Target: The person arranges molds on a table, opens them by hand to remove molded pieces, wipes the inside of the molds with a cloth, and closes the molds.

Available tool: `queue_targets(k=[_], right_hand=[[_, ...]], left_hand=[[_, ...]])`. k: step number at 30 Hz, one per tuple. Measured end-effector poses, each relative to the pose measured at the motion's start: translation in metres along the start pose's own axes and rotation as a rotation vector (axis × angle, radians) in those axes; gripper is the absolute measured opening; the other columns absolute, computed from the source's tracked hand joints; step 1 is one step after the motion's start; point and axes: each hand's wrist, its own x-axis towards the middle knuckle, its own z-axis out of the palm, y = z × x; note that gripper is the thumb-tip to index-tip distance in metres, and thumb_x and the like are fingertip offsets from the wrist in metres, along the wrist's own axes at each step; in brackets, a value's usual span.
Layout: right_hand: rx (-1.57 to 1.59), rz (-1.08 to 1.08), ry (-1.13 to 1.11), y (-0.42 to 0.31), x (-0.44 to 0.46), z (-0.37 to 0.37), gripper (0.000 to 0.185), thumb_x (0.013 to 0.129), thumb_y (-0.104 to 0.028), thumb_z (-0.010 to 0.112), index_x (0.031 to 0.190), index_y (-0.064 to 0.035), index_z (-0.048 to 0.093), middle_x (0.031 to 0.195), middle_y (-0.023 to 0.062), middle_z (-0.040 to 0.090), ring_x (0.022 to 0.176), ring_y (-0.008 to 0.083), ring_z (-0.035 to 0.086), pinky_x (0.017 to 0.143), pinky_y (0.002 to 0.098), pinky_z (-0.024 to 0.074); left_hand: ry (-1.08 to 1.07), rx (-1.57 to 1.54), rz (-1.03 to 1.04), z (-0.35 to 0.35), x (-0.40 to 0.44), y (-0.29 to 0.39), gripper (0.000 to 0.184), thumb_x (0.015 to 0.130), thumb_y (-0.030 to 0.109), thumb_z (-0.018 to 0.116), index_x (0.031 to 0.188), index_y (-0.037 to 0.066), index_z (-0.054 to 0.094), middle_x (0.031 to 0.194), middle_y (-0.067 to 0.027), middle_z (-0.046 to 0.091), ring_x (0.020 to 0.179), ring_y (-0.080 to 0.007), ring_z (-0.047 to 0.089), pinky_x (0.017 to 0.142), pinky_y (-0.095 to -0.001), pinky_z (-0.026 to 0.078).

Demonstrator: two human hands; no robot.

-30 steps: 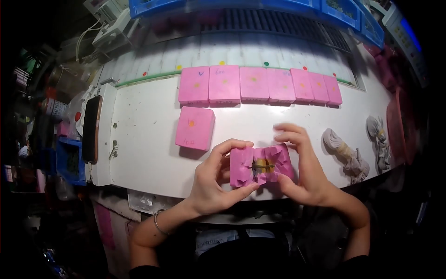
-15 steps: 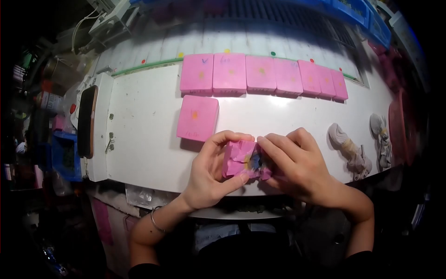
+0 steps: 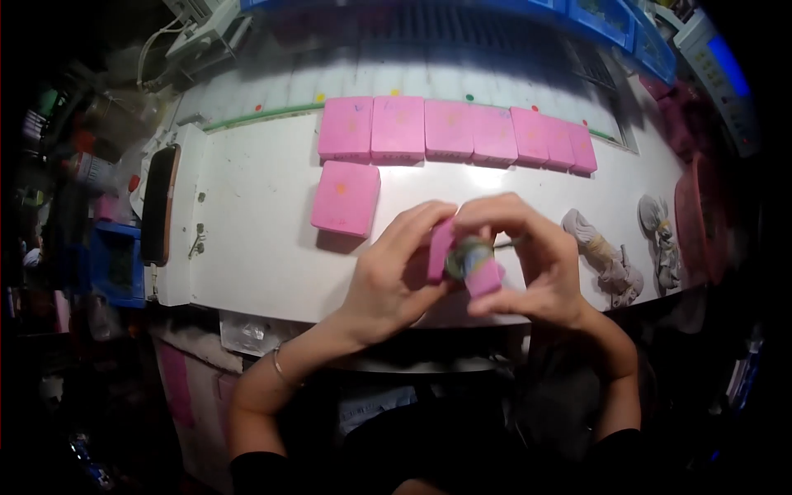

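A cut pink rubber mould (image 3: 440, 252) is held between my hands above the front of the white table. My left hand (image 3: 381, 276) curls its fingers and thumb around the mould's left part. On the other side, my right hand (image 3: 544, 262) pinches the right pink part (image 3: 484, 280). In the gap between the two parts shows a blurred greenish-blue spot (image 3: 469, 254); I cannot tell what it is. Beyond my left hand, a whole pink mould block (image 3: 345, 198) lies flat on the table.
Several pink mould blocks (image 3: 398, 128) stand in a row at the back. Bundled pale gloves or cloths (image 3: 606, 260) lie at the right, by a red basin (image 3: 699, 210). A phone (image 3: 161, 205) rests on the left ledge. Blue bins (image 3: 602, 21) stand at the back.
The mould's pink parts are now tilted and spread apart, with a gap between them. My right hand has turned and opened its curl. The camera view has shifted slightly.
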Motion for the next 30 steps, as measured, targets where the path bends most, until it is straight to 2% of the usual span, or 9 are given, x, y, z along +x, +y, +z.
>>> queue_targets(k=[4,6,8,10,13,16,20,28,30], right_hand=[[-0.427,0.122,0.022,-0.026,0.005,-0.009,0.045,0.064,-0.02,0.086,0.097,-0.0019,0.062,0.093,0.0047,0.061,0.074,0.0115,0.052,0.066,0.0236,0.046],[-0.411,0.109,0.085,-0.029,-0.003,-0.004,0.037,0.067,-0.017,0.084,0.091,-0.001,0.061,0.088,0.0048,0.062,0.067,0.0087,0.053,0.059,0.0229,0.0461],[-0.201,0.184,0.058,-0.027,-0.011,-0.002,0.032,0.071,-0.014,0.081,0.092,0.0004,0.061,0.081,0.0064,0.062,0.063,0.0074,0.057,0.055,0.0218,0.046],[-0.234,0.137,0.036,-0.025,-0.017,-0.003,0.027,0.076,-0.011,0.078,0.092,0.0013,0.059,0.077,0.0059,0.062,0.062,0.0068,0.059,0.055,0.021,0.0464],[0.262,0.487,0.03,-0.032,-0.027,-0.003,0.016,0.085,-0.007,0.068,0.094,0.0012,0.058,0.075,0.0042,0.062,0.061,0.0054,0.056,0.051,0.0183,0.0417],[0.508,0.648,-0.063,-0.026,-0.033,-0.014,0.013,0.088,-0.007,0.064,0.094,0.0024,0.058,0.076,0.005,0.063,0.058,0.0048,0.053,0.05,0.018,0.0397],[0.688,0.74,0.044,-0.01,-0.044,-0.014,0.012,0.089,-0.007,0.062,0.092,0.0038,0.059,0.075,0.0056,0.062,0.055,0.0036,0.048,0.05,0.0166,0.0386],[0.7,0.841,0.056,-0.002,-0.056,-0.024,0.014,0.092,-0.01,0.058,0.088,0.0025,0.058,0.058,0.0021,0.055,0.044,0.0021,0.043,0.039,0.0145,0.029],[0.503,0.784,0.214,0.009,-0.058,-0.033,0.012,0.092,-0.009,0.057,0.087,0.002,0.057,0.057,0.0024,0.055,0.043,0.0027,0.043,0.038,0.0153,0.0312]], left_hand=[[0.085,0.359,0.259,-0.013,0.021,0.037,0.07,0.064,-0.004,0.074,0.129,0.002,0.049,0.121,-0.0189,0.053,0.106,-0.0324,0.057,0.086,-0.0367,0.05],[0.036,0.084,0.106,-0.01,0.011,0.052,0.056,0.071,-0.004,0.073,0.124,0.001,0.057,0.11,-0.0149,0.06,0.091,-0.0227,0.064,0.077,-0.0308,0.054],[0.019,0.017,0.004,-0.007,0.004,0.054,0.048,0.075,-0.003,0.071,0.121,0.0,0.059,0.108,-0.0139,0.061,0.088,-0.0171,0.065,0.074,-0.0272,0.056],[0.033,-0.094,-0.038,-0.003,-0.001,0.049,0.044,0.077,-0.003,0.071,0.119,-0.001,0.059,0.106,-0.0141,0.062,0.088,-0.0168,0.065,0.075,-0.0267,0.056],[0.02,-0.324,-0.156,0.001,-0.01,0.042,0.037,0.079,-0.002,0.069,0.116,-0.004,0.06,0.103,-0.0142,0.064,0.087,-0.0166,0.066,0.075,-0.0256,0.056],[-0.002,-0.471,-0.236,0.006,-0.017,0.036,0.032,0.082,-0.002,0.067,0.113,-0.006,0.061,0.099,-0.0139,0.064,0.083,-0.0169,0.067,0.074,-0.0245,0.056],[0.019,-0.525,-0.349,0.017,-0.022,0.036,0.028,0.085,-0.003,0.064,0.112,-0.007,0.061,0.097,-0.0128,0.065,0.083,-0.0153,0.067,0.073,-0.0233,0.055],[-0.016,-0.643,-0.443,0.023,-0.031,0.031,0.028,0.086,-0.003,0.062,0.114,-0.008,0.059,0.098,-0.0138,0.066,0.083,-0.0151,0.066,0.075,-0.0246,0.055],[-0.002,-0.664,-0.46,0.02,-0.032,0.029,0.028,0.087,-0.003,0.062,0.114,-0.008,0.059,0.098,-0.0139,0.066,0.085,-0.0152,0.065,0.076,-0.025,0.055]])
